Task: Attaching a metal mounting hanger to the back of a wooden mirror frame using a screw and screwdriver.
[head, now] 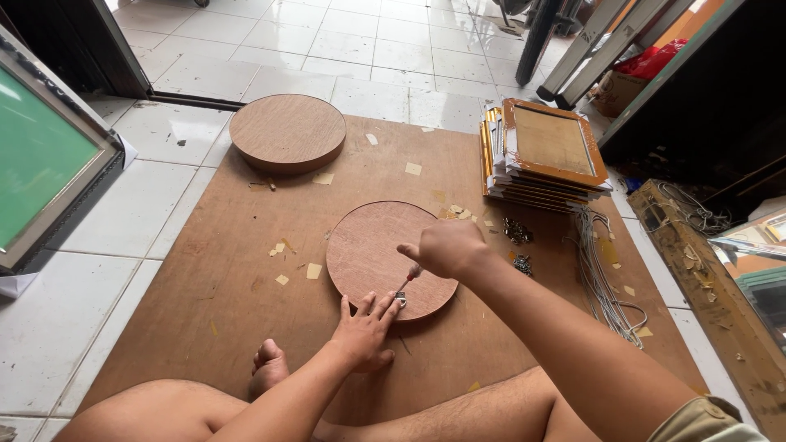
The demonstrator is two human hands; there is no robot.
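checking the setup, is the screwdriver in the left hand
No, the right hand holds the screwdriver; the left hand lies flat by the round board.

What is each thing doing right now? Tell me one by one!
Near round board: flat on the brown sheet, being worked on.
Far round board: flat, untouched.
Screwdriver: gripped in the right hand, tip on a small metal hanger.
Left hand: spread flat, fingers on the near board's edge by the hanger.
Frames: stacked in a pile.
White cords: lying loose in a bundle.
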